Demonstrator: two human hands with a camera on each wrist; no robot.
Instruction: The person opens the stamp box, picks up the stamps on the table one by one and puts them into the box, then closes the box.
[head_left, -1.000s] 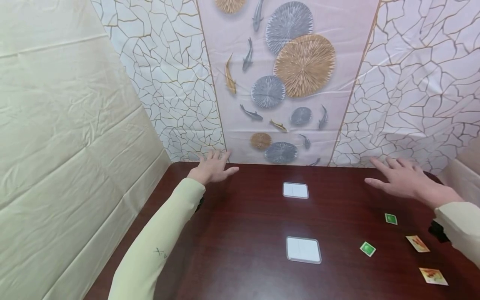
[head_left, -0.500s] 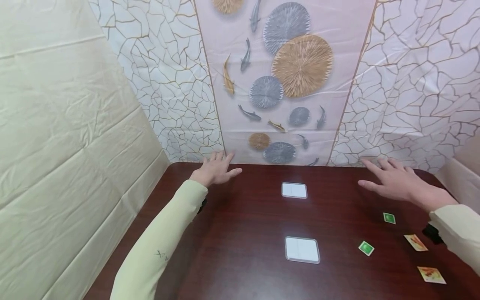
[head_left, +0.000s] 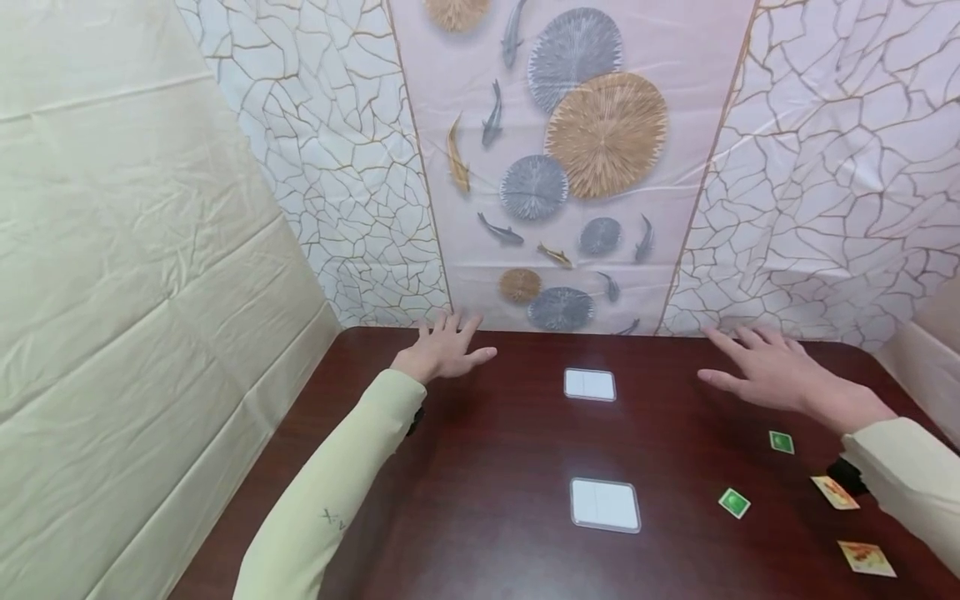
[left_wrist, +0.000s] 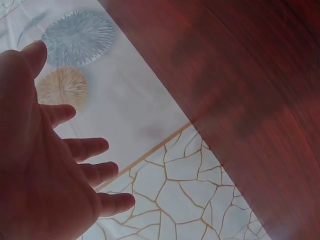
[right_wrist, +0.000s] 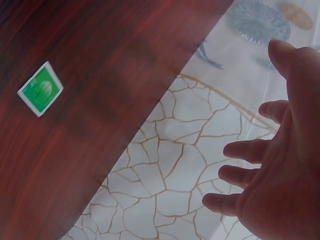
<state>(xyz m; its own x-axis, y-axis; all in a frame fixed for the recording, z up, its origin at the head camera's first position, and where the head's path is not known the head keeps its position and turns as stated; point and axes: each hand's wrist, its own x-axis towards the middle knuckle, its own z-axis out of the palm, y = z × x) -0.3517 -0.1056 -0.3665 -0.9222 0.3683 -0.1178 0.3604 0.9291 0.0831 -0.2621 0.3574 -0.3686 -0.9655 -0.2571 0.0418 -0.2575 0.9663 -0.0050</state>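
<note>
My left hand [head_left: 444,348] is stretched over the far left of the table, fingers spread and holding nothing. Over the far right, my right hand [head_left: 776,373] is also spread and holds nothing. Between them lie two clear-rimmed cases with white insides, a far case [head_left: 589,384] and a near case [head_left: 604,505]. Closest to the right hand is a green stamp [head_left: 782,442], seen in the right wrist view as a stamp with toothed edges [right_wrist: 41,89]. Another green stamp [head_left: 734,502] lies nearer. Two orange-yellow stamps lie at the right, one upper [head_left: 835,492] and one lower [head_left: 867,558].
The dark red wooden table [head_left: 480,450] ends at a patterned cloth [head_left: 555,208] with fish and round leaf shapes hanging behind it. A plain beige cloth [head_left: 172,292] hangs along the left side. The right sleeve [head_left: 911,475] reaches close beside the upper orange-yellow stamp.
Both hands have drifted inward, the left hand to the right and the right hand to the left. The cases and stamps stay in place on the table.
</note>
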